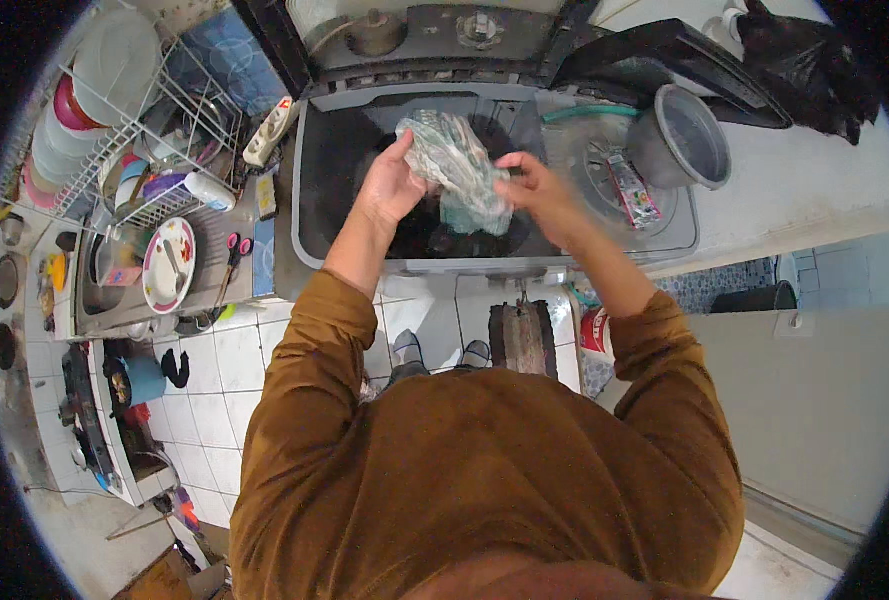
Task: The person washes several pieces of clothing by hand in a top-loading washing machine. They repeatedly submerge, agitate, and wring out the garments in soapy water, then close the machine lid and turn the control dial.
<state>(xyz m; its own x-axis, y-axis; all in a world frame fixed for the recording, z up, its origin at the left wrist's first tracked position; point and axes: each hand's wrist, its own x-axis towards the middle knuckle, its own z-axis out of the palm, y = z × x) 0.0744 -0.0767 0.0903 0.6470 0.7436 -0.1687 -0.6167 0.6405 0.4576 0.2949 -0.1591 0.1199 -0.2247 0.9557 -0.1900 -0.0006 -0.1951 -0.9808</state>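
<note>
Grip of the left hand (390, 190) pinches the cloth (455, 165) at its left side; the right hand (547, 198), blurred, meets its right side, whether pinching I cannot tell. Cloth hangs above the tub (345, 140); supporting both sides would likely prevent slips.

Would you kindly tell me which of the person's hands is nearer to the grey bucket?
The right hand: it is at the right edge of the patterned cloth, just left of the grey bucket. The left hand is farther away, at the cloth's left side.
</note>
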